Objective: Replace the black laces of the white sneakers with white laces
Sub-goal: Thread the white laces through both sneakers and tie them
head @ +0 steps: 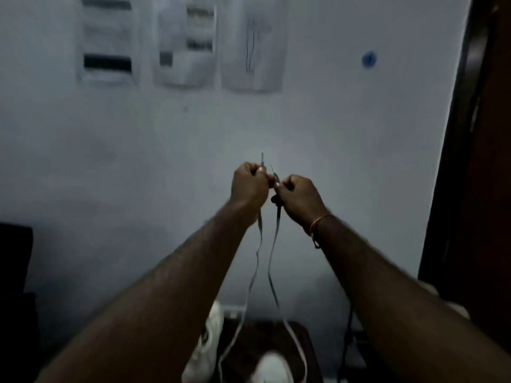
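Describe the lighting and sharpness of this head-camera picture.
Head view: dim and underexposed, bluish cast on the pale wall; the printed paper sheets high on it are blurred unreadable; the white sneakers at the bottom edge are soft; the thin flat white lace pinched by left hand and right hand is discernible.

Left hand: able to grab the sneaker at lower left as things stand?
Probably not right now. The left hand is raised well above the sneaker, fingers pinching one end of the white lace. Nothing blocks the way down, but it would have to release first.
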Available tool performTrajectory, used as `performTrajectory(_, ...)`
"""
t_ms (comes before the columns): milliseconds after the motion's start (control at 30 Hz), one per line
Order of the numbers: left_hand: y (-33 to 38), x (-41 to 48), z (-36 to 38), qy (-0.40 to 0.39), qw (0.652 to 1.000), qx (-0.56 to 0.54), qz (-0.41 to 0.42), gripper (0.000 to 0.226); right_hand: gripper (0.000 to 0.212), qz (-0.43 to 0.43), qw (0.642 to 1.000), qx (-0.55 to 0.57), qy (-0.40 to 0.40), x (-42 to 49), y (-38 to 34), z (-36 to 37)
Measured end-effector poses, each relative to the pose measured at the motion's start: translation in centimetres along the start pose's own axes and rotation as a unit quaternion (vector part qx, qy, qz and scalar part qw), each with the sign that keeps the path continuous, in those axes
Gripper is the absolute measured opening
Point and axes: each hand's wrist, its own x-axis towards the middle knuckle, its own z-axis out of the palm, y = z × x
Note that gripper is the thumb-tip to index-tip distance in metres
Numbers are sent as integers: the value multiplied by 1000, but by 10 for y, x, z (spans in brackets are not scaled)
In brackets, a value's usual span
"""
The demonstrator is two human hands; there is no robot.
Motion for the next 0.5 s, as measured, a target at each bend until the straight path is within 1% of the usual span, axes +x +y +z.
performTrajectory(67, -41, -27, -15, 28, 999, 6, -41, 19, 16, 80, 995, 47, -32, -28, 32, 11)
performTrajectory(133, -97, -59, -34, 29, 994, 81, -73, 23, 14, 186, 976, 83, -75, -59, 66, 17)
performTrajectory(167, -127, -76, -42, 14, 988, 131, -82, 25, 15, 217, 968, 62, -111, -74, 86, 20)
performTrajectory(200, -157, -97, -49, -16, 979, 180, -96, 26, 17, 224, 961, -1, -160, -89, 107, 24)
performTrajectory(233, -183, -116, -55, -54, 967, 218, -117, 27, 18, 210, 952, -88, -206, -100, 128, 28)
performTrajectory(267, -206, -137, -59, -88, 955, 248, -139, 27, 19, 192, 930, -173, -261, -115, 146, 34)
performTrajectory(300, -225, -152, -61, -119, 942, 269, -161, 25, 19, 178, 905, -235, -308, -126, 159, 42)
performTrajectory(333, -246, -171, -61, -144, 931, 284, -181, 22, 20, 187, 878, -265, -352, -145, 176, 50)
performTrajectory(400, -260, -192, -61, -152, 924, 298, -186, 17, 25, 204, 853, -262, -403, -171, 195, 57)
performTrajectory(433, -263, -198, -58, -161, 919, 306, -188, 17, 26, 213, 849, -256, -411, -184, 200, 59)
performTrajectory(500, -267, -202, -52, -188, 908, 323, -190, 16, 27, 211, 859, -243, -399, -200, 210, 61)
